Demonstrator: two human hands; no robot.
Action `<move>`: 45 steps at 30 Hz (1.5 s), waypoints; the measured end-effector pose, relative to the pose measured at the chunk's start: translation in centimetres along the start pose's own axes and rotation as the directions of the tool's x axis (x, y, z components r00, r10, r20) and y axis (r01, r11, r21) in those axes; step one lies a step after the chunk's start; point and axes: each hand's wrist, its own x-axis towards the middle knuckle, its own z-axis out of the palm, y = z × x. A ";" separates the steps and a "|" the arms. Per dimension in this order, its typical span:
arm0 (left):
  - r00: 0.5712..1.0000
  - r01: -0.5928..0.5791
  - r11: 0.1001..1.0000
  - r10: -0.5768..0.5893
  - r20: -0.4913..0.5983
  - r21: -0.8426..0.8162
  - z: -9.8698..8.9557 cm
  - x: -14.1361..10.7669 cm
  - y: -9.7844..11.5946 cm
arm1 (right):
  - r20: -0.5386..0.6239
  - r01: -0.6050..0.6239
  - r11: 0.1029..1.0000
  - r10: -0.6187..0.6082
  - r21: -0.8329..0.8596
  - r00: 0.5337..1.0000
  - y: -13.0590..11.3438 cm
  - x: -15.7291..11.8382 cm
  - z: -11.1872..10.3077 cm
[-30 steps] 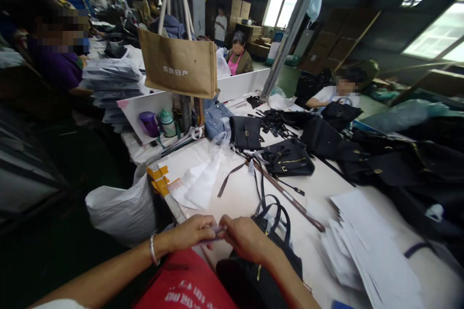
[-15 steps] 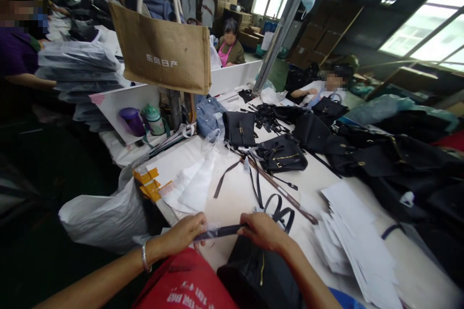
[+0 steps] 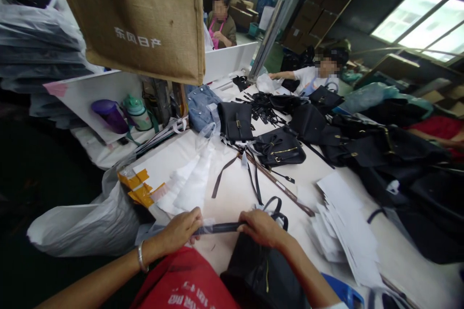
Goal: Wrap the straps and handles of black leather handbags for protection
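I have a dark strap (image 3: 223, 228) stretched nearly level between my two hands, just above the near edge of the white surface (image 3: 232, 188) and in front of my red apron (image 3: 184, 282). The fingers of my left hand (image 3: 181, 230) are curled tight around one end, beside a bit of clear film (image 3: 208, 224) on it; those of my right hand (image 3: 263, 228) grip the other end. Right under that hand and forearm sits a black bag (image 3: 252, 270), its handles poking up behind my knuckles, so part of it is hidden from me. Beyond lie a long brown strip (image 3: 281, 183), a black bag with a gold zip (image 3: 286, 154) and a buckled black bag (image 3: 235, 123), with a denim bag (image 3: 203, 108) next to that one. Thin white sheets (image 3: 190, 186) lie ahead of my left hand, near orange tape (image 3: 139, 188) at the corner; a stack of white paper (image 3: 348, 227) crowds my right. Black material (image 3: 395, 149) is heaped farther right, and a tan bag (image 3: 137, 29) hangs over the far left, blocking my view behind it.
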 end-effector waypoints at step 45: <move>0.993 0.074 0.904 -0.029 -0.113 0.420 11.8 8.0 8.2 | -0.344 0.126 0.991 -0.134 -0.045 0.929 12.0 -4.6 6.9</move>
